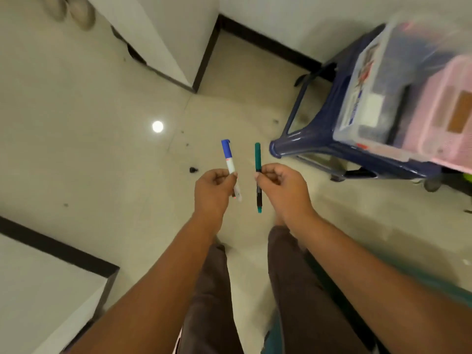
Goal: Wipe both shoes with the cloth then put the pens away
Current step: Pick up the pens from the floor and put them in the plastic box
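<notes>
Hands (213, 190) (281, 186) pinch blue pen (229, 159), green pen (258, 157) over glossy floor (102, 149).

My left hand (213, 192) pinches a blue-capped pen (230, 164) upright. My right hand (282, 190) pinches a green pen (258, 159) beside it, above the tiled floor (102, 149).

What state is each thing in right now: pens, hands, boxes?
blue-capped pen: capped, held off the floor.
green pen: capped, held off the floor.
left hand: holds blue-capped pen.
right hand: holds green pen.
clear box: on blue stool, beside pink basket.
</notes>
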